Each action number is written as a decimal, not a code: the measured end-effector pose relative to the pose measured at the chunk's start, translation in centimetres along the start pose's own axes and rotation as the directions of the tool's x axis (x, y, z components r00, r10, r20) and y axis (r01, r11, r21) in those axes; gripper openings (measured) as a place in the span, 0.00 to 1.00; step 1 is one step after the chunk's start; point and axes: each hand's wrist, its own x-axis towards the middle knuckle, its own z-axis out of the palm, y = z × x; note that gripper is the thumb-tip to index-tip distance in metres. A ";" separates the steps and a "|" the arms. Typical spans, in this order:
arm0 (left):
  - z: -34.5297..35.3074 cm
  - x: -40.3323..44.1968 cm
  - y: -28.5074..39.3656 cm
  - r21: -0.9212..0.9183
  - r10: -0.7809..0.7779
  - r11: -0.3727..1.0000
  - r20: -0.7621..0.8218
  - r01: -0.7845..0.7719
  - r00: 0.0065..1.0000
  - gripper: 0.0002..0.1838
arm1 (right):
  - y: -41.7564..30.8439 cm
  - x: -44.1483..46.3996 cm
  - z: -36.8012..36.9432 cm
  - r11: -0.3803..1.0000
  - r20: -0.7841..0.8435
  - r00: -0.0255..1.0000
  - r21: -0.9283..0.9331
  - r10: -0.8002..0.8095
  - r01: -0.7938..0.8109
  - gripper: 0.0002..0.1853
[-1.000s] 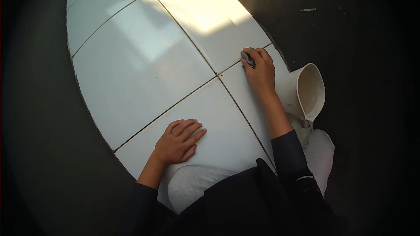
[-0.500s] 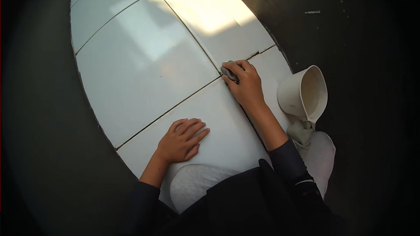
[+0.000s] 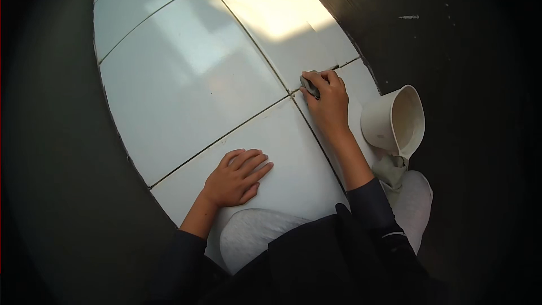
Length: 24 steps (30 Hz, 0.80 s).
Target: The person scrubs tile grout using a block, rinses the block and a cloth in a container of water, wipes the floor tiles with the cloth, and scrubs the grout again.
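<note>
My right hand point(image 3: 327, 100) is closed around a small grey wad point(image 3: 309, 86), pressed on the white tiles just right of where the dark joints cross. Its exact kind is hard to make out, since my fingers cover much of it. Fingers apart, my left hand point(image 3: 237, 178) rests flat on a glossy white tile point(image 3: 271, 135) in front of my knee, holding nothing. Dark joint lines point(image 3: 231, 131) run between the tiles, with pale residue around the crossing.
A white plastic dipper point(image 3: 379, 123) lies tipped at the right, its mouth turned rightward. Grey-green cloth point(image 3: 390, 170) is by its lower end, next to my leg point(image 3: 415, 203). Dark grey floor point(image 3: 51, 135) borders the tiles on both sides. Sunlight falls across the far tiles.
My right hand has moved slightly right and away from me with the grey wad, uncovering the joint crossing. My left hand stays on the tile. The view has shifted slightly.
</note>
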 end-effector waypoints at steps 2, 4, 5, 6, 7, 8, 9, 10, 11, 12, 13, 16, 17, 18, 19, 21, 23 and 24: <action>-0.1 0.1 0.0 -0.001 0.001 1.000 0.004 -0.001 1.000 0.27 | -1.9 -1.0 0.4 0.997 0.049 0.997 0.051 -0.067 0.064 0.17; -0.1 0.1 0.0 0.003 -0.004 1.000 0.013 0.004 1.000 0.27 | -1.8 -0.8 0.1 0.994 0.054 0.995 0.073 -0.089 0.085 0.16; 0.0 0.1 0.0 -0.003 -0.005 1.000 0.007 0.005 1.000 0.27 | -1.0 -0.3 -0.2 0.995 0.063 0.997 0.094 -0.044 0.038 0.16; 0.0 0.0 0.0 -0.012 -0.006 1.000 0.004 0.006 1.000 0.27 | -0.1 0.1 -0.5 0.993 0.077 0.997 0.114 0.003 -0.012 0.17; 0.1 -0.1 0.0 -0.014 -0.007 1.000 0.007 0.008 1.000 0.27 | 0.7 0.6 -0.8 0.995 0.051 0.998 0.099 0.023 -0.028 0.17; 0.1 -0.1 0.0 -0.011 -0.008 1.000 0.010 0.008 1.000 0.27 | 0.7 0.4 -0.6 0.995 0.054 0.998 0.098 0.024 -0.029 0.17; 0.0 0.0 0.0 -0.005 -0.005 1.000 0.012 0.005 1.000 0.27 | 0.1 0.2 -0.4 0.997 0.032 0.999 0.072 0.012 -0.014 0.17; 0.0 0.1 0.0 -0.004 -0.002 1.000 0.011 0.002 1.000 0.27 | -0.5 -0.1 -0.2 0.999 0.008 1.000 0.043 -0.001 0.001 0.17; -0.1 0.1 0.0 -0.005 -0.004 1.000 0.013 0.004 1.000 0.27 | -1.3 -0.6 0.2 0.998 0.043 0.999 0.057 -0.031 0.029 0.18; -0.1 0.1 0.1 -0.005 -0.006 1.000 0.017 0.006 1.000 0.27 | -1.2 -0.6 0.1 0.998 0.041 0.999 0.057 -0.029 0.026 0.18; -0.1 0.1 0.1 -0.004 -0.006 1.000 0.020 0.006 1.000 0.27 | -0.9 -0.5 0.0 0.994 0.074 0.997 0.104 -0.027 0.019 0.18; 0.0 0.0 0.1 -0.010 -0.012 1.000 0.004 0.012 1.000 0.27 | 0.4 0.2 -0.3 0.991 0.083 0.996 0.133 0.010 -0.021 0.18; 0.0 0.0 0.1 -0.009 -0.011 1.000 0.002 0.011 1.000 0.27 | 1.0 0.6 -0.4 0.992 0.061 0.997 0.115 0.045 -0.052 0.18; -0.1 0.1 0.0 -0.007 -0.006 1.000 0.000 0.006 1.000 0.27 | 1.0 0.8 -0.6 0.991 0.035 0.996 0.099 0.082 -0.085 0.18; -0.1 0.1 0.0 -0.004 -0.006 1.000 -0.002 0.006 1.000 0.27 | 0.3 0.4 -0.1 1.000 -0.011 1.000 0.013 0.002 -0.002 0.18; -0.1 0.0 0.0 -0.007 -0.007 1.000 0.004 0.007 1.000 0.27 | -1.9 -1.0 0.5 0.998 0.053 0.998 0.053 -0.038 0.035 0.18; -0.1 0.1 0.2 -0.013 -0.007 1.000 0.001 0.007 1.000 0.27 | -2.2 -1.1 0.4 0.991 0.089 0.993 0.112 -0.082 0.072 0.18; -0.1 0.0 0.1 -0.017 -0.009 1.000 -0.009 0.008 1.000 0.27 | -1.3 -0.6 0.3 0.991 0.089 0.993 0.115 -0.083 0.073 0.18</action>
